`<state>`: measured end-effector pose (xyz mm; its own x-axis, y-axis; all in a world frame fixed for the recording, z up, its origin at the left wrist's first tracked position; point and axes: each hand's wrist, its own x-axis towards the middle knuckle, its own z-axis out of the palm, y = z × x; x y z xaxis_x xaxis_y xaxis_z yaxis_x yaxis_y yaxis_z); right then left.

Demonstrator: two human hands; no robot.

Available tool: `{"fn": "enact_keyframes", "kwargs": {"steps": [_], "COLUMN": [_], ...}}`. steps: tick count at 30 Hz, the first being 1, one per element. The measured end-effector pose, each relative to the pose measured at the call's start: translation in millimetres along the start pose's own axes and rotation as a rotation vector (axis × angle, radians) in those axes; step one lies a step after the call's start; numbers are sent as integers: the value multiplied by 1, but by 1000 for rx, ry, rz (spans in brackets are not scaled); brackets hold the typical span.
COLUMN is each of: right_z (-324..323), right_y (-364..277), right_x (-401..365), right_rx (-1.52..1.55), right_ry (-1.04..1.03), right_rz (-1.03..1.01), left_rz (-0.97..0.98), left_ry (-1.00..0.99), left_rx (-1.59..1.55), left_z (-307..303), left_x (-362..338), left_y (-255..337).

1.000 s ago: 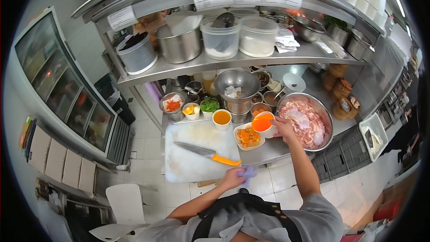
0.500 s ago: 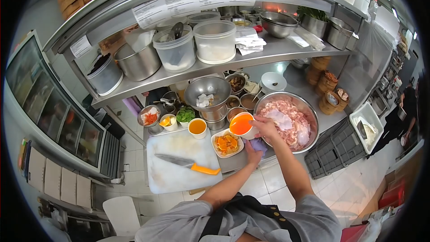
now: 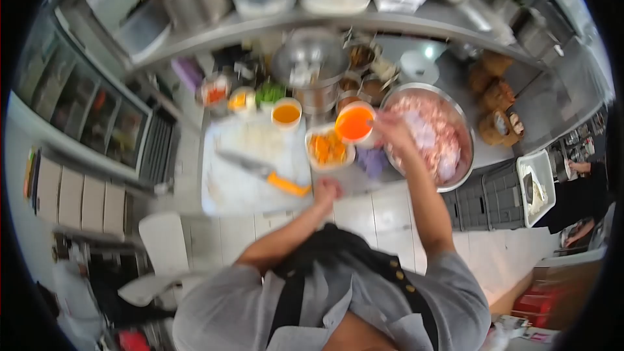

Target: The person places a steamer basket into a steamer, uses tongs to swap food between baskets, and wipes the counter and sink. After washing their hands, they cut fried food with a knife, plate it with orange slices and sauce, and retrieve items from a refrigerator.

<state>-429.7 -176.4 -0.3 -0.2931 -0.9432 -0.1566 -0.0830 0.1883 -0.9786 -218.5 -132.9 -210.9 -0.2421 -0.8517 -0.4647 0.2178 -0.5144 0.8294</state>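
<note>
My right hand (image 3: 391,127) grips the rim of a white cup of bright orange liquid (image 3: 354,122), held between the tray and the meat bowl. My left hand (image 3: 327,190) is near the counter's front edge, by the knife's handle; its fingers are blurred. A knife with an orange handle (image 3: 289,184) lies on the white cutting board (image 3: 221,188). The white tray of orange pieces (image 3: 327,148) is left of a purple cloth (image 3: 371,162). A large steel bowl (image 3: 469,149) holds raw meat (image 3: 432,133).
A cup of amber liquid (image 3: 286,114), chopped greens (image 3: 269,93) and a steel bowl (image 3: 311,65) stand behind the board. Bamboo steamers (image 3: 497,94) are at the right, beyond them a white tub (image 3: 551,188) and a co-worker's dark-clothed body (image 3: 575,198). A shelf (image 3: 260,26) spans the back.
The view has tilted down and is blurred. My left hand has moved left, away from the purple cloth, toward the knife handle. The orange cup remains in my right hand.
</note>
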Motion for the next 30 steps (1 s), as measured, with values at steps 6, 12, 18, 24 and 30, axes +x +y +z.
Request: {"fn": "enact_keyframes", "kwargs": {"steps": [6,12,18,24,30], "right_z": [20,32,29,22,39], "right_y": [-24,-5,-12,-17,-32], "right_x": [-6,7,-4,-10,-26], "right_rx": [-151,-171,-292,-257,-431], "right_ry": [-95,-115,-92,-60,-119], "right_rz": [61,42,94,43,50], "left_rz": [-16,-28,-6,29,67], "left_ry": [125,125,217,292,273], "left_rx": [-357,-266,-172,-54,-1], "left_z": [10,16,25,25,16], "left_x": [-4,18,11,5,-10], "left_y": [53,55,79,91,100]}}
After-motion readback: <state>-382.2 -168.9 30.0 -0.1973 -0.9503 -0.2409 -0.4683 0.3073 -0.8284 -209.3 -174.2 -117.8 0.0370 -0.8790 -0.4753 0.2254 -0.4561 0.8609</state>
